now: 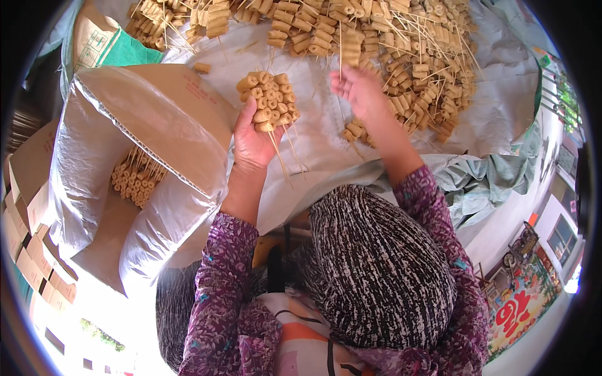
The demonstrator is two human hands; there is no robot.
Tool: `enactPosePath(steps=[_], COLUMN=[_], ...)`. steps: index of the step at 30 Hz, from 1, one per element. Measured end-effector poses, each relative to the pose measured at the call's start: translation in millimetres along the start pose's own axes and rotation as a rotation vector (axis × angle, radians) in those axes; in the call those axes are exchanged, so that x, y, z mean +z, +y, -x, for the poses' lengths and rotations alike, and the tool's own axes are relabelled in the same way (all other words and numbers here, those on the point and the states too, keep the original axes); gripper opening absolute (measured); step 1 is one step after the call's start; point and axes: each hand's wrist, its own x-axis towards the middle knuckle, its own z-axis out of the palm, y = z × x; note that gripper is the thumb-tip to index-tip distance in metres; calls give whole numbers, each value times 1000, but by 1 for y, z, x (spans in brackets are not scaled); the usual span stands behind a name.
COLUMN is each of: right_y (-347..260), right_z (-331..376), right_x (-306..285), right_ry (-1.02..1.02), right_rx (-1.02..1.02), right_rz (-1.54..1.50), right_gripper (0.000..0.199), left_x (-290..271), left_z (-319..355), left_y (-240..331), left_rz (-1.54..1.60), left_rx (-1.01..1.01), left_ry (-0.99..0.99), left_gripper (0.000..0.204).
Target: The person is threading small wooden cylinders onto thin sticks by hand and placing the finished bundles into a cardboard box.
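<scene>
My left hand [254,139] is closed around a bundle of skewered tan rolls [269,100]. Their hollow round ends face up, and a few thin sticks hang below the hand. To the right, my right hand [362,94] is slightly blurred, its fingers pinched at the lower end of a thin stick. A skewer of ridged tan rolls [352,49] stands just above those fingers. Beyond both hands lies a big heap of similar skewers [407,47] on a whitish sheet [313,94].
At the left stands an open cardboard box [150,94] lined with clear plastic, with more skewers [135,182] inside. One loose roll [202,67] lies behind it. Stacked cartons [37,257] fill the far left. My knee in patterned cloth [382,269] rises below the sheet's near edge.
</scene>
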Motion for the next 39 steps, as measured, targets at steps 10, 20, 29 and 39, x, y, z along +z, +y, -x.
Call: enactPosePath(steps=[10,20,29,39], right_y=[55,30,13,-50], right_z=[85,116,110,69], right_x=[12,-9,-21,-64], right_ry=[-285,-516,-298,-306], right_rx=[135,295,83,-237], right_rz=[143,-208,559,1062], right_gripper=[27,33,32,27], left_x=[8,7,15,12], left_z=[-2,-3,0,7], left_y=[2,8,8,6], left_rz=[53,-16,-35,-205], left_rx=[33,-30,-5,47], left_ry=[7,52,30,25], left_gripper=[67,63,65,59])
